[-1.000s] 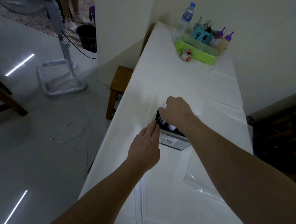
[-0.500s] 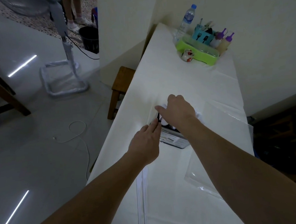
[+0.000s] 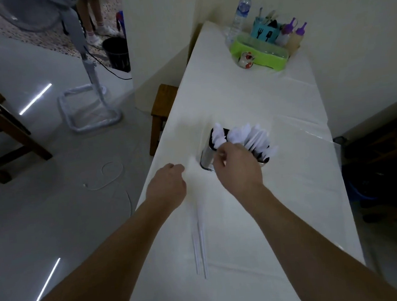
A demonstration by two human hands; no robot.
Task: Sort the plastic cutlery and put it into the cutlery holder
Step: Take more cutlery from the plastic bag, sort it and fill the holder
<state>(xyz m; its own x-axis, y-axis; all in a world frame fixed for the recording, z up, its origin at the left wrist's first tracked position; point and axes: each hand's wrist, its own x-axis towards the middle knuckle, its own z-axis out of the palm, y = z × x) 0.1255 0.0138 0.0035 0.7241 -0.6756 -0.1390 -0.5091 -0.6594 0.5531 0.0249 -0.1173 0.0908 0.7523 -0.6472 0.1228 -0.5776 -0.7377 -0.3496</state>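
White plastic cutlery (image 3: 244,135) standing upright in dark cutlery holder (image 3: 207,155), mid-table on pale tablecloth (image 3: 247,92). Right hand (image 3: 236,165) curled at holder's near rim, pinching a white piece; left hand (image 3: 168,184) loosely curled, empty, just left of holder. Thin white strips (image 3: 199,245) lying between the forearms.

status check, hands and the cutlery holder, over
Right hand over cutlery holder, grip unclear. Left hand loosely curled, empty. White plastic cutlery standing in the holder. Nothing blocking.
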